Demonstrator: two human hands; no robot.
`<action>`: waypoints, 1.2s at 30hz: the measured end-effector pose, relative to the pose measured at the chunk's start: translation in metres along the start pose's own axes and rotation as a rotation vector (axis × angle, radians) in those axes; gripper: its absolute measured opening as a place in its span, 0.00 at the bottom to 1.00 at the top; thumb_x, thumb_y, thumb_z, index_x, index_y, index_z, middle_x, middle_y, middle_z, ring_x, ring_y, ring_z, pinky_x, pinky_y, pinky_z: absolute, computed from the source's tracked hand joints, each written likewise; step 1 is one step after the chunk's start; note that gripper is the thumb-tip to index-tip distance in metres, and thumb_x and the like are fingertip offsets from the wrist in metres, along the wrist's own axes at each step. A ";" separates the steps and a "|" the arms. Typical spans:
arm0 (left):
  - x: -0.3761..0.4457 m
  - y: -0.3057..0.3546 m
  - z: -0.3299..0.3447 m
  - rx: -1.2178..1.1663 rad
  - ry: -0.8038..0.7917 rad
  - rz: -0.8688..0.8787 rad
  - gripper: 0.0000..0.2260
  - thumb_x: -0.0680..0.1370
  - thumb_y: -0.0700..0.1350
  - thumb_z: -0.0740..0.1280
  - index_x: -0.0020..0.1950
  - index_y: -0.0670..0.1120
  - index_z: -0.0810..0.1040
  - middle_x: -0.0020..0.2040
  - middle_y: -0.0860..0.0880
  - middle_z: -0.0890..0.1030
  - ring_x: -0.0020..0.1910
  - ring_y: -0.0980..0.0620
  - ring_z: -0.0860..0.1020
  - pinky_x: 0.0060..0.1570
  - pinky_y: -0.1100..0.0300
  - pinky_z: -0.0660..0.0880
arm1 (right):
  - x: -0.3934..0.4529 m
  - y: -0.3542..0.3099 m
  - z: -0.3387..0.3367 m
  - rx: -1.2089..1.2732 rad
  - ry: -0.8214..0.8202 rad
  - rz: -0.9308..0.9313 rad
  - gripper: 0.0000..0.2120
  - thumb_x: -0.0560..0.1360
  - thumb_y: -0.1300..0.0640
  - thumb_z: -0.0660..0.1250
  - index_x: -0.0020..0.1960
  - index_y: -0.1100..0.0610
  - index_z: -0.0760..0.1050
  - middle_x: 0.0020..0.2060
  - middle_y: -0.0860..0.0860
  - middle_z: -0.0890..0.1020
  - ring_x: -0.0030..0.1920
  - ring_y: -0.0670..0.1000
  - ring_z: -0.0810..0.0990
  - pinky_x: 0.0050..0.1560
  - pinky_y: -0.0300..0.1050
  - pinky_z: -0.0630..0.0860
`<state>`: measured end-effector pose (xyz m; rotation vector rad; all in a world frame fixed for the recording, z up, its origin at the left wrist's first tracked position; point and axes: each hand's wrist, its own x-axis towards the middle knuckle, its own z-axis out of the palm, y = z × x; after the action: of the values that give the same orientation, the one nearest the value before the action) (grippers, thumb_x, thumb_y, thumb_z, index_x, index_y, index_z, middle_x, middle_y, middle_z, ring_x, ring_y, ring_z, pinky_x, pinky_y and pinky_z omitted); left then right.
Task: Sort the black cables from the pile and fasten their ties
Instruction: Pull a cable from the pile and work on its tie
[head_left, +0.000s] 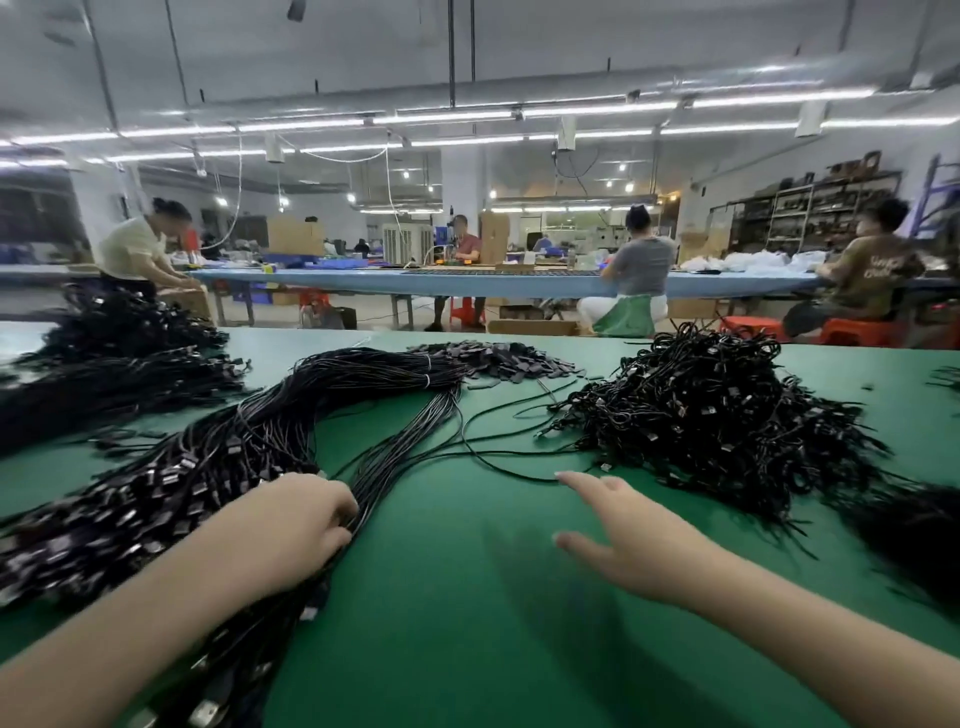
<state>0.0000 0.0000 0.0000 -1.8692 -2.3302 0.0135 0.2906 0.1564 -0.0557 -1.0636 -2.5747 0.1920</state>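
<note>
I see my left hand (306, 525) down on the green table (441, 649), its fingers curled into the near end of the long bundle of black cables (332, 395) — it grips a clutch of strands where they run past the knuckles. That bundle arcs away from the hand toward the far middle of the table, where a white tie (427, 375) rings it, and its connector ends spill back along my left forearm toward the near edge.

My right hand (618, 540) hovers above the bare green surface, fingers straight and spread, holding nothing. Its fingertips point toward a single loose cable (498, 457) that loops across the table between the two hands; whether a fingertip touches it I cannot tell, since the hand is blurred. Just beyond and to the right of this hand sits the tangled pile of coiled cables (717, 410), near the fingers but apart from them.

A heap of small black ties (509, 361) lies at the far middle of the table, just past the bundle's tied bend and well apart from both hands. Another dark mass of cables (114, 358) fills the far left — blurred, so I cannot make out its detail — and more black strands (914, 530) spread at the right edge.

Beyond my table, people sit and stand at a long blue workbench (467, 280), with red stools (857, 332) and shelving (810, 213) behind.
</note>
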 end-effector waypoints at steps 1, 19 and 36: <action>0.014 0.006 0.009 0.066 -0.113 -0.028 0.11 0.79 0.54 0.63 0.59 0.53 0.77 0.56 0.54 0.79 0.56 0.55 0.77 0.57 0.57 0.75 | 0.013 -0.003 0.011 -0.110 -0.020 0.020 0.29 0.76 0.36 0.58 0.73 0.40 0.55 0.67 0.48 0.68 0.62 0.52 0.75 0.55 0.49 0.75; 0.040 -0.004 0.021 0.163 -0.391 -0.255 0.19 0.75 0.55 0.65 0.30 0.48 0.64 0.29 0.54 0.69 0.27 0.57 0.69 0.39 0.63 0.77 | 0.023 0.048 0.042 0.026 0.151 0.129 0.10 0.79 0.52 0.59 0.57 0.48 0.75 0.53 0.44 0.76 0.49 0.47 0.77 0.45 0.44 0.77; 0.111 0.096 -0.171 -1.184 0.757 0.110 0.12 0.84 0.49 0.53 0.58 0.43 0.71 0.42 0.51 0.73 0.35 0.58 0.70 0.32 0.67 0.69 | 0.023 0.045 0.039 0.069 0.245 0.165 0.16 0.80 0.52 0.60 0.66 0.50 0.69 0.59 0.50 0.75 0.43 0.48 0.78 0.46 0.48 0.78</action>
<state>0.0914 0.1140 0.1717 -1.7654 -1.6965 -2.0020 0.2905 0.2045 -0.0970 -1.1948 -2.2498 0.1773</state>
